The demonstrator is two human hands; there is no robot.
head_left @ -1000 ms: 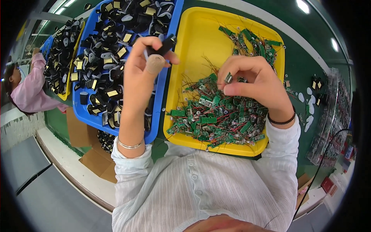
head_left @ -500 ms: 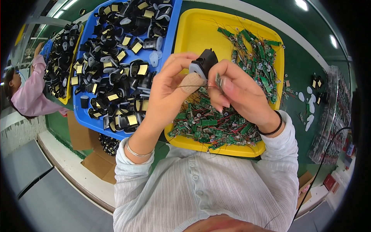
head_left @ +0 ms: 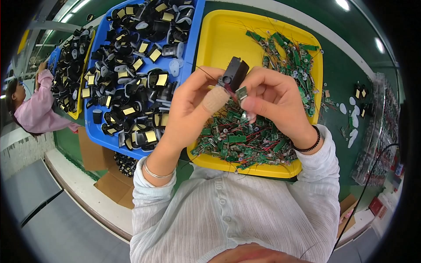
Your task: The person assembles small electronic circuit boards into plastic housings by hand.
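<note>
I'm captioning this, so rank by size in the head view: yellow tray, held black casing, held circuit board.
Largest to smallest:
Yellow tray
Black casing, in the left hand
Circuit board, in the right hand

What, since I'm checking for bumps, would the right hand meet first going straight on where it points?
Likely the black plastic housing held in the left hand, just ahead of the right hand; depth is unclear, so they may already touch.

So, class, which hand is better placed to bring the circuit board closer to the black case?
Probably the right hand: it pinches the circuit board close beside the black case, while the left hand is occupied holding that case.
</note>
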